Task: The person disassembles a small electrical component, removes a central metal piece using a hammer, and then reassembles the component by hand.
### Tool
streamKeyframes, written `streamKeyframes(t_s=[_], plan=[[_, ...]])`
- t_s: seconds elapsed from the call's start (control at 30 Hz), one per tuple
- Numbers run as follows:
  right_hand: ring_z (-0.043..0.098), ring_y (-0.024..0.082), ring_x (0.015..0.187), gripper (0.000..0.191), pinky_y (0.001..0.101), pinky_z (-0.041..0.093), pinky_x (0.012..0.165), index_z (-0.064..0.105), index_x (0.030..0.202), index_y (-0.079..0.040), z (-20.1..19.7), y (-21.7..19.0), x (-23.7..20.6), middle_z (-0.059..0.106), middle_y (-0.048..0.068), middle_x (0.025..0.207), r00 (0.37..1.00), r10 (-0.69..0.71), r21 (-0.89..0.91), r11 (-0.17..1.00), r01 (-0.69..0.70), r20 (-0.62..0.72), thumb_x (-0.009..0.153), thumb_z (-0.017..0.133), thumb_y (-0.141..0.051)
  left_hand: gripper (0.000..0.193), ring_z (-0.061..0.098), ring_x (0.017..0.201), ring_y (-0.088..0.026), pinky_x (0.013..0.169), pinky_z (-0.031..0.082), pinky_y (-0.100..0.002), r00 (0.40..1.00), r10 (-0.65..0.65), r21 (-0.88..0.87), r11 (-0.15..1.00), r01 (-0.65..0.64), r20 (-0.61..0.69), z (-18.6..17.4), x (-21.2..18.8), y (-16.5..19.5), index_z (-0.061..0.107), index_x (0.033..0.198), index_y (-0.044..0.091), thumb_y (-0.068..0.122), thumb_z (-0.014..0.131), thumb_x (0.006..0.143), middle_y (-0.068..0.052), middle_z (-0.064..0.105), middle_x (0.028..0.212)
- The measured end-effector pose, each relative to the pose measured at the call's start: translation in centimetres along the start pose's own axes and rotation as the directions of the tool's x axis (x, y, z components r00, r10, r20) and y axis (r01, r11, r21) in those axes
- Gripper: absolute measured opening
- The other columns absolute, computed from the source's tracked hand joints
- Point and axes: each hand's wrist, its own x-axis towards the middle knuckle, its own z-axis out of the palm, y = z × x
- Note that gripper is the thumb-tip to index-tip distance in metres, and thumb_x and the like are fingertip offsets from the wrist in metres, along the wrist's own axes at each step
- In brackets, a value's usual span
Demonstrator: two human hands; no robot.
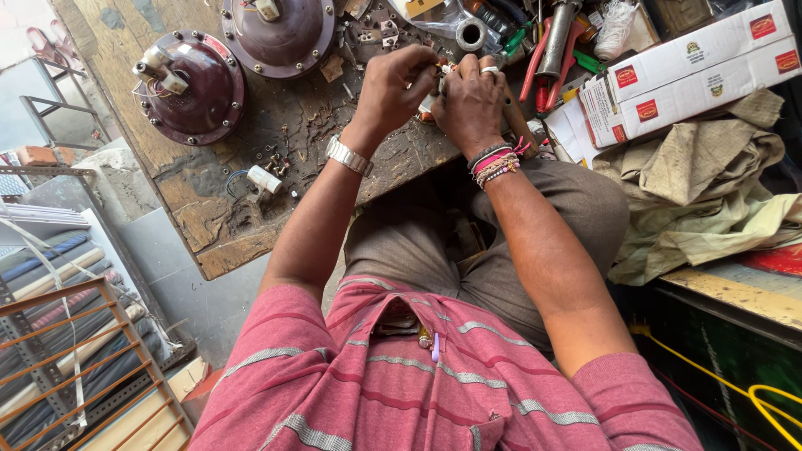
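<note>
My left hand (394, 88) and my right hand (470, 102) meet over the worn wooden workbench (209, 196), fingers pinched around a small part (434, 93) with an orange tip. The part is mostly hidden between the fingers. A metal watch (348, 155) sits on my left wrist, coloured thread bands (496, 161) on my right. A wooden handle (518, 121) pokes out just right of my right hand; whether that hand grips it I cannot tell.
Two dark maroon round motor housings (194, 86) (280, 33) lie on the bench's far left. Small screws and a white capacitor (266, 178) are scattered near them. Red-handled pliers (551, 63), white cartons (693, 71) and crumpled cloth (702, 184) lie to the right. Metal racks (75, 351) stand lower left.
</note>
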Motion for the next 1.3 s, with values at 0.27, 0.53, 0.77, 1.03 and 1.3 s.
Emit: streamKeyframes(t_s=[0.27, 0.53, 0.77, 1.03, 1.3], plan=[[0.052, 0.031, 0.107, 0.017, 0.0502, 0.042, 0.090, 0.067, 0.082, -0.013, 0.3, 0.0, -0.1, 0.053, 0.009, 0.103, 1.000, 0.015, 0.026, 1.000, -0.015, 0.007, 0.086, 0.079, -0.025, 0.011, 0.062, 0.063, -0.005, 0.057, 0.051, -0.021, 0.886, -0.390, -0.318, 0.831, 0.456, 0.251, 0.5, 1.7, -2.7, 0.075, 0.092, 0.001, 0.003, 0.065, 0.093, -0.003, 0.072, 0.076], [0.056, 0.028, 0.100, 0.017, 0.0464, 0.046, 0.090, 0.073, 0.094, -0.009, -2.7, 0.8, 1.1, 0.062, 0.010, 0.102, 0.988, 0.110, 0.149, 0.981, -0.125, 0.108, 0.087, 0.082, -0.022, 0.008, 0.065, 0.062, -0.005, 0.053, 0.052, -0.022, 0.889, -0.423, -0.180, 0.874, 0.451, 0.173, 1.6, 1.1, -0.5, 0.072, 0.096, 0.003, 0.009, 0.067, 0.095, -0.004, 0.075, 0.078], [0.073, 0.012, 0.078, 0.009, 0.0282, 0.061, 0.070, 0.075, 0.102, -0.005, -7.1, 0.7, 1.4, 0.075, 0.004, 0.093, 0.974, 0.219, 0.776, 0.604, -0.182, 0.058, 0.096, 0.076, -0.012, 0.015, 0.076, 0.075, -0.010, 0.067, 0.062, -0.024, 0.951, -0.302, -0.240, 0.921, 0.308, 0.063, 1.2, -0.2, 1.1, 0.074, 0.106, 0.002, 0.015, 0.071, 0.097, -0.007, 0.080, 0.089], [0.068, 0.019, 0.079, 0.012, 0.0319, 0.056, 0.071, 0.070, 0.092, 0.000, -7.0, 0.4, 1.8, 0.072, 0.009, 0.088, 0.990, 0.057, 0.507, 0.862, 0.015, -0.126, 0.091, 0.079, -0.008, 0.011, 0.074, 0.070, -0.012, 0.062, 0.059, -0.026, 0.961, -0.274, -0.094, 0.958, 0.270, -0.028, 1.7, 0.0, 2.0, 0.074, 0.101, 0.002, 0.011, 0.071, 0.095, -0.008, 0.079, 0.085], [0.068, 0.007, 0.086, 0.010, 0.0207, 0.058, 0.080, 0.073, 0.106, -0.002, -5.5, 1.4, 1.4, 0.074, 0.000, 0.094, 0.905, 0.194, 0.917, 0.052, -0.395, 0.379, 0.098, 0.071, -0.007, 0.011, 0.076, 0.088, -0.012, 0.080, 0.063, -0.027, 0.982, -0.144, -0.092, 0.987, 0.133, -0.126, 2.3, -0.1, 1.8, 0.064, 0.106, 0.006, 0.012, 0.068, 0.099, -0.005, 0.076, 0.098]])
